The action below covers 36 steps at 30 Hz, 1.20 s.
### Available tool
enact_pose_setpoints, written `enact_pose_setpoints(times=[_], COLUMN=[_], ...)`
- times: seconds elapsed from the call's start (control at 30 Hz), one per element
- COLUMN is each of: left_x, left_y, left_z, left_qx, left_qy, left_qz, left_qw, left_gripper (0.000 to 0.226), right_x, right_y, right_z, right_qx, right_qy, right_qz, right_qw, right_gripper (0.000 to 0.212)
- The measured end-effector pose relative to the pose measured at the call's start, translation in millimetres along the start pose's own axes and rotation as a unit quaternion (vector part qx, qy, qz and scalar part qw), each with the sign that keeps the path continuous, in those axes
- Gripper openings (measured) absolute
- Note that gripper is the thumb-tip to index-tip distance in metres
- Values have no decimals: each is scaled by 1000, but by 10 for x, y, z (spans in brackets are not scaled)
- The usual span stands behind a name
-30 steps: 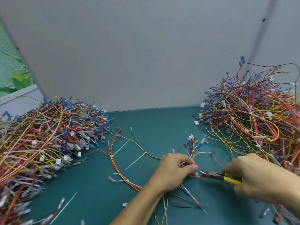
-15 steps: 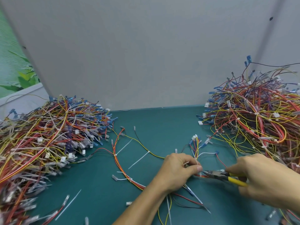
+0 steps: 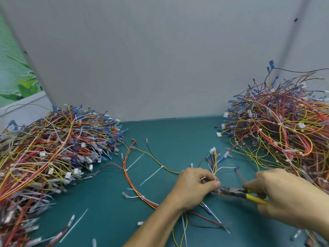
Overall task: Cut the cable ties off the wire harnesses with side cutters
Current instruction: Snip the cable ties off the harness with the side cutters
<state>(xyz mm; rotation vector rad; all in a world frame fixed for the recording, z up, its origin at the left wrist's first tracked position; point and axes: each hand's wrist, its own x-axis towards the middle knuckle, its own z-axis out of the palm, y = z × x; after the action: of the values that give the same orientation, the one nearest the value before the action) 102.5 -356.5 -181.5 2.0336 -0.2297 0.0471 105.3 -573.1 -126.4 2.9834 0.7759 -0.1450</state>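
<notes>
A wire harness (image 3: pixel 127 175) of red, orange and yellow wires lies spread on the teal table, with white cable ties (image 3: pixel 153 173) sticking out along it. My left hand (image 3: pixel 194 188) grips the harness bundle near its right end, thumb and fingers pinching the wires. My right hand (image 3: pixel 284 195) holds yellow-handled side cutters (image 3: pixel 238 192). The cutter jaws point left and sit right against my left thumb tip, at the wires. Whether the jaws enclose a tie is hidden by my fingers.
A big heap of harnesses (image 3: pixel 49 157) fills the left of the table, another heap (image 3: pixel 281 129) the right. Cut tie pieces (image 3: pixel 73 225) lie loose near the front. A grey wall (image 3: pixel 160 59) stands behind the teal table (image 3: pixel 178 136).
The view has shifted slightly, with the scene sliding a little to the right. Both hands keep their hold, and the cutter jaws stay at my left thumb.
</notes>
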Motion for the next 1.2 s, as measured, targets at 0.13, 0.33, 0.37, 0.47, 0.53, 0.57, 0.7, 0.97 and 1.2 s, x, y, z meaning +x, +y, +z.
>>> enact_pose_setpoints(times=[0.13,0.33,0.37,0.47,0.53,0.57,0.7,0.97,1.2], left_x=[-3,-1,-2,-3,-4,-7,-12,-17,-34], left_y=[-3,-10,-10,-13,-11,-9,-2,-18,-10], left_z=[3,10,11,7,6,6,4,17,-9], left_qx=[-2,-5,-5,-3,-6,-6,-9,-46,-88], left_qy=[0,-1,-1,0,0,0,1,7,-4], left_qz=[0,-4,-5,-3,-3,-3,-11,-31,-39], left_qw=[1000,1000,1000,1000,1000,1000,1000,998,995], left_gripper=[9,9,9,9,9,9,8,11,19], right_x=[-4,2,9,24,31,35,50,63,44], right_y=[-26,-28,-34,-54,-60,-66,-101,-113,-161], right_z=[-3,-3,-1,0,-3,-5,6,17,-2], right_qx=[-1,-12,-14,-20,-24,-26,-38,-47,-31], right_qy=[-13,-21,-20,-18,-18,-18,-18,-22,-1], right_qz=[-1,-2,-3,-9,-12,-13,-8,-6,-9], right_qw=[1000,1000,1000,1000,999,999,999,999,999], right_gripper=[15,12,12,16,16,14,8,9,13])
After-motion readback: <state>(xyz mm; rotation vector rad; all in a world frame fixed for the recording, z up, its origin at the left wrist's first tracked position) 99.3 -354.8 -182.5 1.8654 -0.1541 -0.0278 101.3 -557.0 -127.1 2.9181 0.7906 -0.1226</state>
